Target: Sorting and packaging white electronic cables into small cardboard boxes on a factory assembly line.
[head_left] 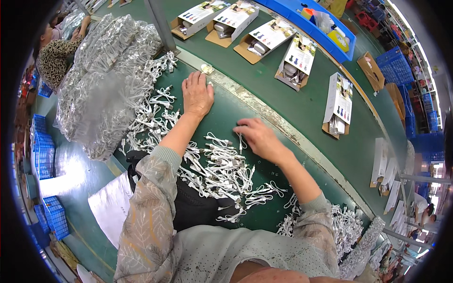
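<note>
My left hand (197, 96) lies palm down on the green table, near the worn pale strip, its fingers stretched forward. A small white bit shows beside its fingertips; I cannot make out what it is. My right hand (259, 138) is slightly blurred, with curled fingers at a bundled white USB cable (241, 142) that hangs at the fingertips. Below that hand spreads a loose heap of white USB cables (224, 162), each tied in a short bundle. More bundled cables (153, 115) lie left of my left forearm.
A large mound of clear bags with cables (108, 80) stands at the left, beside a metal post (160, 26). Beyond the strip, several open cartons (297, 59) sit on a green belt, with a blue tray (347, 35) behind. More cables (347, 231) lie right of my right arm.
</note>
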`<state>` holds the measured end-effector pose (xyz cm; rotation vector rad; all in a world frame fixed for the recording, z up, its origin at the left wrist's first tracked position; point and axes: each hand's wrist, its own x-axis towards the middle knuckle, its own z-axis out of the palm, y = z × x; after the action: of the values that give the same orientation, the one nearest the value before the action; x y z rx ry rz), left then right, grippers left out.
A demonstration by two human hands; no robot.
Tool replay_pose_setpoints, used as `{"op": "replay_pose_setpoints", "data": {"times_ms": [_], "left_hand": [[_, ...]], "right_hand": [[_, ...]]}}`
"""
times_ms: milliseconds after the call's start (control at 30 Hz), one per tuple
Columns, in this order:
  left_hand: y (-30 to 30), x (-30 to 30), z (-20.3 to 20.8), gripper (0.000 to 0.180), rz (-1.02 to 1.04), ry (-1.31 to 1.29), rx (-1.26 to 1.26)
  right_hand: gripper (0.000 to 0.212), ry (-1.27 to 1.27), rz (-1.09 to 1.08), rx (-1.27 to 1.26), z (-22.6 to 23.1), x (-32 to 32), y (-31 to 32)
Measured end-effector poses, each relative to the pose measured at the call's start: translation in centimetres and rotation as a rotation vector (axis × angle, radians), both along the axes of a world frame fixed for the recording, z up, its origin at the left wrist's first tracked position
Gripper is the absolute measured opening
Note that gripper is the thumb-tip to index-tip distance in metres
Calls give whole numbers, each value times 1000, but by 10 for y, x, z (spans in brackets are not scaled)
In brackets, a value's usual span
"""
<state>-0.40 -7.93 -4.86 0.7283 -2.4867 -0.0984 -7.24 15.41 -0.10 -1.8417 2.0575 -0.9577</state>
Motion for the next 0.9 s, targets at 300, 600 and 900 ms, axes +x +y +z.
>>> {"op": "replay_pose_setpoints", "data": {"times_ms": [300, 600, 900], "left_hand": [[6, -1, 0, 41, 10, -42, 3], [4, -1, -2, 39, 16, -36, -6], [2, -2, -2, 39, 5, 9, -23]], "right_hand": [[19, -1203, -610, -145, -11, -36, 11], [10, -1835, -1008, -671, -57, -152, -79], [22, -770, -389, 4, -29, -62, -72]]}}
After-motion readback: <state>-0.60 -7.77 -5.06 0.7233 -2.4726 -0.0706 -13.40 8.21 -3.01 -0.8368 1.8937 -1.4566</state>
